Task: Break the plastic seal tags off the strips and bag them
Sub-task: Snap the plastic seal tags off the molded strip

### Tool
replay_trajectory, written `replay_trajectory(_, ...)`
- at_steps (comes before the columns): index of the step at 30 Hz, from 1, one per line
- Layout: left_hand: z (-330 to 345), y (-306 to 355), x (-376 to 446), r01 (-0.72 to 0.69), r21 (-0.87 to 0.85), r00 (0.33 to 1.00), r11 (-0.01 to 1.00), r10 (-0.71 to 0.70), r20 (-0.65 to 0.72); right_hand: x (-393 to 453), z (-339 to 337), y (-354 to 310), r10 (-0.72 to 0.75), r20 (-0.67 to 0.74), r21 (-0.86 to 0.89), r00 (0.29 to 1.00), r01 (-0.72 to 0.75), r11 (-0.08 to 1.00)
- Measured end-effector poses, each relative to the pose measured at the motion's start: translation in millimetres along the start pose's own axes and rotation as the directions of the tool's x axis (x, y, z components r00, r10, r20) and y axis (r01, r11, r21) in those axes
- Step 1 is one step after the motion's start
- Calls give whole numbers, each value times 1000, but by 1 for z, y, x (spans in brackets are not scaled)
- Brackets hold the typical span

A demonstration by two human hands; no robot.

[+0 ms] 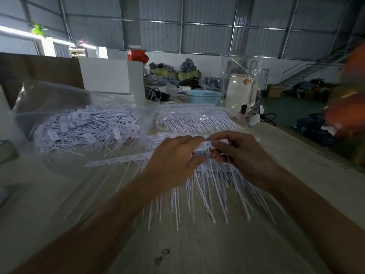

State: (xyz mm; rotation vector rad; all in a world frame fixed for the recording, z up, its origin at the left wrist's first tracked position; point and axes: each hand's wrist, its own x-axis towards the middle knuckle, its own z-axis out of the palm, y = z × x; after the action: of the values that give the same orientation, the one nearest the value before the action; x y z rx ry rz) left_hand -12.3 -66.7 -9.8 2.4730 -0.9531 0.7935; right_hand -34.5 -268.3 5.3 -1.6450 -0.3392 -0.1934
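White plastic strip of seal tags (205,153) sat between both hands over the worktop (197,244), long axis running left-right, tails fanning toward the person. Left hand (173,155) and right hand (235,153) were close together, fingertips pinching the strip's head end, roughly equally near. The clear bag of loose tags (83,125) lay to the left, nearer the left hand, so bagging probably goes that way.
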Motion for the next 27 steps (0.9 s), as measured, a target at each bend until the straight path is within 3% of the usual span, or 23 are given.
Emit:
replay_trajectory(5, -3, 1, 0, -51, 60, 975, 997, 63, -212, -7, -3, -7, 93, 50, 26, 994, -94, 995)
replay_trajectory(9, -3, 4, 1, -93, 84, 979, 992, 106, -176, -9, -6, -14, -96, 74, -161, 993, 107, 981)
replay_trajectory(11, -4, 5, 2, -81, 21, 983, 996, 84, -164, -9, -9, -20, -279, 101, -436, 955, 295, 850)
replay_trajectory(13, -3, 6, 4, -70, -81, 987, 994, 57, -147, -9, -11, -23, -416, 165, -649, 894, 416, 637)
replay_trajectory(15, -2, 5, 5, -74, -198, 987, 977, 44, -152, -9, -12, -23, -490, 232, -739, 840, 480, 472)
replay_trajectory(16, -1, 4, 6, -84, -237, 986, 968, 46, -161, -8, -13, -22, -503, 241, -747, 830, 490, 449)
replay_trajectory(19, -2, 2, 7, -111, -263, 983, 958, 68, -168, -6, -17, -20, -490, 184, -716, 852, 457, 527)
replay_trajectory(23, -4, 6, 6, -157, -166, 971, 973, 121, -207, -2, -20, -14, -531, 165, -806, 831, 424, 413)
replay_trajectory(24, -4, 8, 6, -175, -155, 965, 972, 138, -224, 1, -24, -15, -533, 79, -821, 842, 358, 444)
replay_trajectory(27, -6, 10, 2, -207, -121, 957, 971, 175, -230, 7, -43, -23, -450, -268, -704, 852, 146, 695)
